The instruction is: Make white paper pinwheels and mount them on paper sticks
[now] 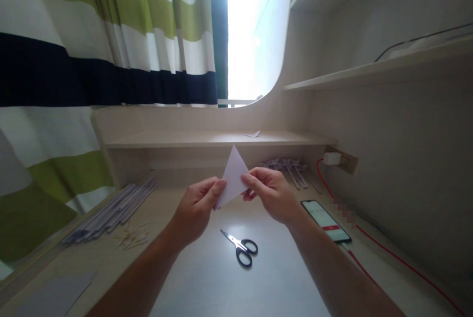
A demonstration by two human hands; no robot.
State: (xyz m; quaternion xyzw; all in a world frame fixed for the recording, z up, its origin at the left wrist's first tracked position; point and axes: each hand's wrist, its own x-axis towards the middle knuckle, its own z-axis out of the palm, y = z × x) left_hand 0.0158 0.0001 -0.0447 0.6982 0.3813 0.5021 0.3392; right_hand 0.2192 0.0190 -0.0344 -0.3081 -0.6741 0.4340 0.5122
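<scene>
Between my two hands is a folded piece of white paper (pixel 233 176), roughly triangular with its point up, held above the desk. My left hand (pixel 197 206) pinches its lower left edge, thumb on the front. On the right edge, my right hand (pixel 271 191) grips it between thumb and fingers; some fingertips show behind the paper. Below the hands, a pair of scissors (pixel 242 247) with black handles lies on the desk, blades slightly apart and pointing up and left.
Rolled paper sticks (pixel 114 211) lie at left, beside scattered small thin sticks (pixel 133 236) and paper sheets (pixel 55 295). Folded paper pieces (pixel 286 165) sit at back right. A phone (pixel 325 222) with a red cable (pixel 402 263) lies at right. The shelf (pixel 177 138) holds a paper scrap (pixel 253 134).
</scene>
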